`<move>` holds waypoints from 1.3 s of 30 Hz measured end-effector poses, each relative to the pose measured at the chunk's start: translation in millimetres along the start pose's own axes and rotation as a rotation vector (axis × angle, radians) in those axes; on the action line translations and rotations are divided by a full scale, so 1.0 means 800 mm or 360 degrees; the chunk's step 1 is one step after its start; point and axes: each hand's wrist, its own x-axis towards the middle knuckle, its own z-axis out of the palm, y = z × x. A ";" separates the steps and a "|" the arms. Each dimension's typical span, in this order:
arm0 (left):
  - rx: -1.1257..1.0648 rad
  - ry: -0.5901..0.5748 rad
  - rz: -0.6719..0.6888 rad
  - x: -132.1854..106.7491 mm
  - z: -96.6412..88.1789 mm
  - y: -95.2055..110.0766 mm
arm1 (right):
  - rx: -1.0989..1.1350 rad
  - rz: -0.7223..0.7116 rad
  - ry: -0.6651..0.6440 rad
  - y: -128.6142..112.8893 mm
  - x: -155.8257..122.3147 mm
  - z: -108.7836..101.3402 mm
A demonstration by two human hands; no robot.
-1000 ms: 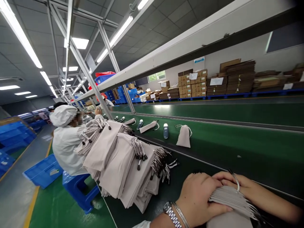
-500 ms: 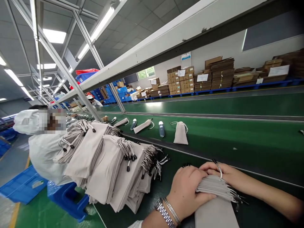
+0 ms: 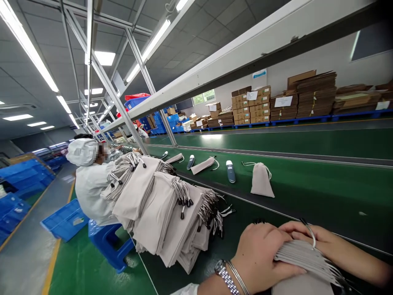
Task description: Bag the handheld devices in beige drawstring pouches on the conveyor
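Observation:
My left hand [image 3: 264, 254], with a silver watch and bangles on the wrist, is wrapped over a stack of grey drawstring pouches [image 3: 302, 282], its thumb pressing the near side. My right hand [image 3: 313, 231] grips the same stack from the far side, its fingertips close to my left fingers and partly hidden. A pale cord loop with a black end stands up by the right hand. The pouches' gathered tops and cords point right. Left of my hands lies a large heap of similar drawstring pouches [image 3: 181, 217], cords hanging out with black tips.
Along the green conveyor belt [image 3: 313, 180] lie a grey pouch [image 3: 262, 180], a blue-grey device with a white cap [image 3: 230, 172] and more of both. A person in white [image 3: 92, 192] sits left, near a blue stool [image 3: 107, 246] and blue crate [image 3: 66, 221]. A metal beam [image 3: 215, 69] crosses overhead.
My view has turned left, so everything appears further right in the picture. Both hands keep their hold on the pouch stack, with little visible change in their grip.

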 end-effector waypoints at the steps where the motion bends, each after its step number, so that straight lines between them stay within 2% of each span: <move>1: 0.0003 -0.0003 -0.0005 0.000 0.000 0.000 | 0.0014 -0.0002 0.0023 0.000 -0.001 0.001; 6: 0.0005 0.0007 -0.0008 -0.001 0.002 -0.001 | 0.0002 -0.0013 0.0038 -0.008 -0.003 0.007; 15: -0.0032 0.0129 0.0009 -0.004 0.020 -0.014 | -0.0002 -0.0061 0.0032 -0.011 0.000 0.007; 27: -0.0050 0.0135 0.0009 -0.004 0.018 -0.012 | -0.0019 -0.0031 -0.0064 -0.033 -0.005 0.004; 39: -0.0010 0.0179 0.0042 -0.001 0.021 -0.015 | -0.0091 -0.0057 -0.0034 -0.044 -0.007 0.006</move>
